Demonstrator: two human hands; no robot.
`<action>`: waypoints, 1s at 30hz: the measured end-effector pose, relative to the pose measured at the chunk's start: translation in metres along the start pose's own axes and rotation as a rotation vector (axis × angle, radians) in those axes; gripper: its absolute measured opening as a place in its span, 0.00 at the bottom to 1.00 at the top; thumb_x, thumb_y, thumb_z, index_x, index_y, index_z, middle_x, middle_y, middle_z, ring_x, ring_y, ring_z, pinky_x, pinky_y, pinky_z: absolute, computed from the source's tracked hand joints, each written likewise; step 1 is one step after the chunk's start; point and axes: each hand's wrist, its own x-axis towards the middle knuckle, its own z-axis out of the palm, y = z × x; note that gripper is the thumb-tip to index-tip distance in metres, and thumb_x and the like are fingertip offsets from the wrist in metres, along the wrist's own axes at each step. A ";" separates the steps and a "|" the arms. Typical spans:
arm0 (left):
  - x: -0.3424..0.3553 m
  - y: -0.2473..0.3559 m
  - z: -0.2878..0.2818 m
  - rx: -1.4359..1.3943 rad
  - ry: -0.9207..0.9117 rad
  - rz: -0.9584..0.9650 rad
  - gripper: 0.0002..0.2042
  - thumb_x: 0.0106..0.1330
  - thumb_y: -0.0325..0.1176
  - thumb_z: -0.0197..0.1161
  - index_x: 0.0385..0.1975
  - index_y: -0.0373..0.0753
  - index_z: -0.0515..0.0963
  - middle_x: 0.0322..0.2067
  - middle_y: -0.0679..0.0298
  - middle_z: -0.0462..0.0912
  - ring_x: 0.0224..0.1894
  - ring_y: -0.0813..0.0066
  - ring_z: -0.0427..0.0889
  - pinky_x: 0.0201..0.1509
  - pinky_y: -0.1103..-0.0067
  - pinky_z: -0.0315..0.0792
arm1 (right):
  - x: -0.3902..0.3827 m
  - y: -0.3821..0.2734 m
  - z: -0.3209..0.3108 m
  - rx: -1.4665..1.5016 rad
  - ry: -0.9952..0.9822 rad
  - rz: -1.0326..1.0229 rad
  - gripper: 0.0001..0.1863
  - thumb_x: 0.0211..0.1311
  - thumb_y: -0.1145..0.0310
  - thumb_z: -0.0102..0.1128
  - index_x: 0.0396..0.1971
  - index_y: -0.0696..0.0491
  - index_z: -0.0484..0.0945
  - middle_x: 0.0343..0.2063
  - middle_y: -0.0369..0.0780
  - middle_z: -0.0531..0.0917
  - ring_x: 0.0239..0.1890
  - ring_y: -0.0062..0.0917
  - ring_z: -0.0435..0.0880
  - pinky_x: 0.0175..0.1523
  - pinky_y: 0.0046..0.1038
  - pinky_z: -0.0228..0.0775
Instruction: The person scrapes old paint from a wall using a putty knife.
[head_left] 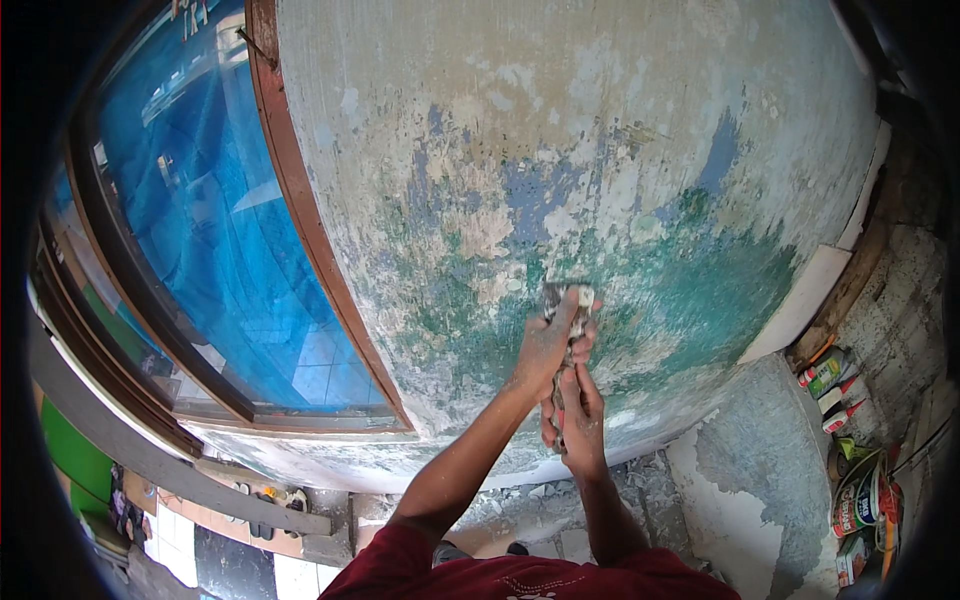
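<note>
A scraper (553,294) is pressed against the peeling wall (640,330), its dusty blade slightly blurred. My left hand (545,350) grips it high up near the blade, with the thumb pointing along it. Lower down, my right hand (582,425) is closed round the handle, part of which shows between the fingers. Patches of green, blue and whitish paint surround the blade, with bare plaster between them. Pale dust lies on my hands and forearms.
A brown-framed window (300,200) with blue sheeting behind the glass stands at the left. Paint flakes (540,495) litter the ground below the wall. On the right are several bottles (825,375) and a paint can (858,505). Shoes (265,515) sit at the lower left.
</note>
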 end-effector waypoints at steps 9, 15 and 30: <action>0.005 0.006 0.004 -0.037 -0.009 -0.005 0.19 0.68 0.45 0.51 0.40 0.31 0.74 0.19 0.67 0.72 0.17 0.85 0.65 0.18 0.85 0.60 | 0.003 -0.005 0.001 0.034 0.007 -0.016 0.15 0.70 0.57 0.41 0.43 0.52 0.68 0.16 0.33 0.69 0.08 0.14 0.64 0.11 0.16 0.55; 0.007 -0.005 0.002 0.004 -0.018 0.001 0.19 0.69 0.46 0.50 0.41 0.33 0.74 0.20 0.69 0.70 0.17 0.86 0.62 0.18 0.87 0.57 | 0.002 -0.002 -0.006 -0.010 0.033 0.040 0.14 0.70 0.57 0.40 0.41 0.52 0.68 0.16 0.33 0.68 0.09 0.14 0.64 0.11 0.17 0.54; 0.005 0.005 0.007 0.002 -0.012 -0.001 0.20 0.68 0.47 0.51 0.40 0.33 0.74 0.20 0.69 0.70 0.18 0.86 0.62 0.18 0.86 0.57 | 0.003 -0.008 -0.003 0.009 0.006 0.002 0.14 0.71 0.57 0.39 0.42 0.52 0.68 0.17 0.34 0.70 0.08 0.13 0.64 0.11 0.16 0.56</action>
